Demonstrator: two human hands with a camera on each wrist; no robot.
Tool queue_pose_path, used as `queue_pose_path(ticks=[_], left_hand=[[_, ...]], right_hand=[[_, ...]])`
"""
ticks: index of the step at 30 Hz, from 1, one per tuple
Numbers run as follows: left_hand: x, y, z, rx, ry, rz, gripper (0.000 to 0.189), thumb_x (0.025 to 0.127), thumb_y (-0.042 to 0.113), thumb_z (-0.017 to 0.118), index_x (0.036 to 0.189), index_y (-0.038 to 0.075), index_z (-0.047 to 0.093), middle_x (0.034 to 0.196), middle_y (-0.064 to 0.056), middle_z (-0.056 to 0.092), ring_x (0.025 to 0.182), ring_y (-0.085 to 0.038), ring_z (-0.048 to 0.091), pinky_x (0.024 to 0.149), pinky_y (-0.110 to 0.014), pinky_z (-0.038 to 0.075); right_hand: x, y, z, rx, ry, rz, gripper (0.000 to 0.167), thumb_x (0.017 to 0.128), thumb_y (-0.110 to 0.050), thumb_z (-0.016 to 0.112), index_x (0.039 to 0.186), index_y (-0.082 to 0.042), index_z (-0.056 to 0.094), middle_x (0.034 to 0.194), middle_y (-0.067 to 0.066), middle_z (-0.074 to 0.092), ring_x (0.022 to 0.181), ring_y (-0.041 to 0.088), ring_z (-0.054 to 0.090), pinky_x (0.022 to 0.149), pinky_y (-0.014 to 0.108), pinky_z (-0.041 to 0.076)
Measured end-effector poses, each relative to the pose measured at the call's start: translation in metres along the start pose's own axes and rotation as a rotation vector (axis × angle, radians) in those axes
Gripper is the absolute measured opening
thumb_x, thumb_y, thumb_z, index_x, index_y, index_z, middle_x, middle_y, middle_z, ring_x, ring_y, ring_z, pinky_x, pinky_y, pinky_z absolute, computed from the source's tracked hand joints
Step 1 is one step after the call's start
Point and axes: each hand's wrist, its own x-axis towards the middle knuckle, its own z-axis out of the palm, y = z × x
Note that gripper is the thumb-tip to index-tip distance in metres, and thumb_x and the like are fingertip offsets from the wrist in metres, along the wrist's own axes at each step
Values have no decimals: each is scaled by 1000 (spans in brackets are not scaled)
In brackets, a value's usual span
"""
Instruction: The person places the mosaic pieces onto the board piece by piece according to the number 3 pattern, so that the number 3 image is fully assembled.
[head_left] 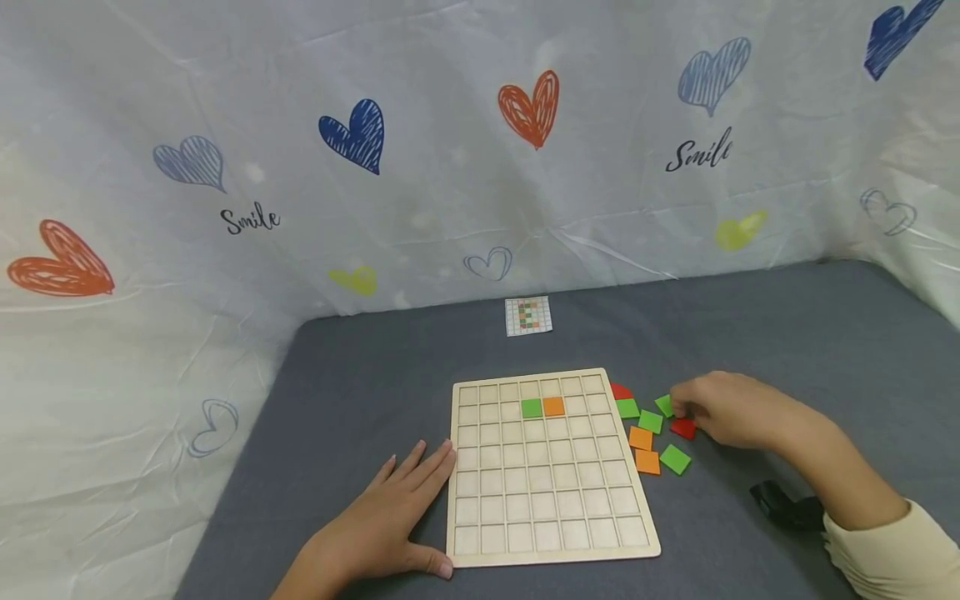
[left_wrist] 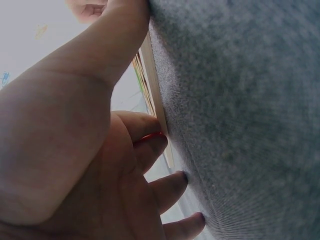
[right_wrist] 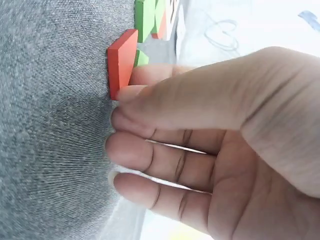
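Observation:
My left hand [head_left: 390, 518] lies at the left edge of the wooden grid board [head_left: 564, 558], fingers spread, with its fingertips against the edge. One green tile and one orange tile [head_left: 553, 406] sit side by side in the board's second row. To the right of the board, my right hand [head_left: 731, 408] reaches down over loose tiles. Its thumb and index finger pinch at the end of a red tile [right_wrist: 121, 67], low at the cloth, while the other fingers [right_wrist: 132, 150] are bent beside it. A green tile [head_left: 664, 406] lies close by the fingertips.
Several loose green and orange tiles [head_left: 647, 462] lie along the board's right side, with another red piece [head_left: 621, 391] at its corner. A small printed grid card [head_left: 528, 317] lies behind the board. A black object [head_left: 786, 505] sits by the right wrist. A heart-printed sheet hangs behind the table.

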Motion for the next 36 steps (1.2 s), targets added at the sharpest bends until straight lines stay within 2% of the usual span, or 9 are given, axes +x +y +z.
queue_pose_path(ticks=[3, 6, 15, 26, 36], left_hand=[[0, 0, 0, -5, -1, 2, 120, 72, 80, 62, 163, 17, 15, 168, 2, 8, 152, -33, 5, 112, -68, 14], [0, 1, 0, -5, 0, 0, 120, 72, 80, 62, 163, 17, 15, 168, 2, 8, 152, -33, 5, 112, -68, 14], [-1, 3, -2, 15, 11, -5, 121, 71, 80, 63, 163, 16, 16, 168, 1, 10, 152, -33, 7, 112, -68, 15], [-1, 2, -1, 11, 7, -3, 121, 72, 81, 62, 163, 16, 15, 168, 1, 9, 152, -34, 7, 112, -69, 15], [-2, 3, -1, 16, 18, 4, 121, 72, 80, 62, 163, 15, 16, 168, 1, 10, 152, -34, 7, 112, -68, 16]], right_hand=[[-1, 0, 0, 3, 0, 4, 25, 89, -9, 74, 78, -22, 56, 67, -11, 44, 57, 5, 38, 54, 26, 32], [-1, -1, 0, 22, -31, 35, 25, 84, -18, 81, 80, -20, 56, 65, -9, 44, 56, 6, 39, 53, 26, 32], [0, 1, 1, 45, -50, 33, 29, 75, 1, 79, 81, -19, 59, 68, -7, 44, 61, 9, 41, 55, 27, 35], [2, -1, 0, 32, -26, -7, 26, 75, -3, 76, 76, -20, 55, 70, -7, 42, 62, 8, 37, 55, 27, 30], [4, -3, -1, 39, -13, -62, 24, 80, -2, 73, 81, -25, 64, 77, -11, 47, 66, 5, 42, 59, 27, 36]])
